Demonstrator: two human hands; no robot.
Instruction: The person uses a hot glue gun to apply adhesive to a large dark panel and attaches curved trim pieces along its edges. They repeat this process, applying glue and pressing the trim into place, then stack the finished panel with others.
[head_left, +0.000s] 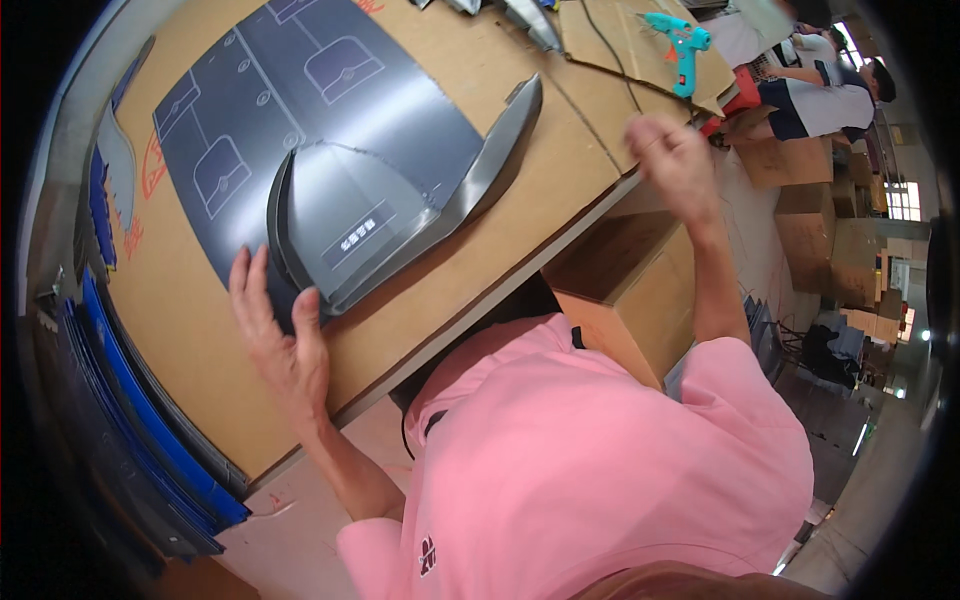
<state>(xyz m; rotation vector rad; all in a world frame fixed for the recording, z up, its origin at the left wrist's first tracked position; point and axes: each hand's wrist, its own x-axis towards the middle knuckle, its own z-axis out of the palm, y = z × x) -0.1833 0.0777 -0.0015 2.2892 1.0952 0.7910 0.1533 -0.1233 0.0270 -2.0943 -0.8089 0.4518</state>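
Note:
A dark grey printed sheet [330,75], flexible-looking and bent, lies on the wooden table. Over its near part stands a folded grey panel [375,215] with upturned edges, a curved strip on its left and a long bent flap on its right. My left hand [285,345] rests at the sheet's near left corner, thumb and fingers apart, touching the dark edge beside the curved strip. Raised past the table's right edge, my right hand [675,165] has its fingers curled in; whatever they may hold is hidden. Beyond it lies a turquoise glue gun [685,50].
The glue gun lies on a cardboard piece [610,45] with a dark cord across it. Blue and black curved sheets [150,420] are stacked at left. A cardboard box [630,300] stands beneath the table edge. Another person [820,100] is at the far right, near more boxes.

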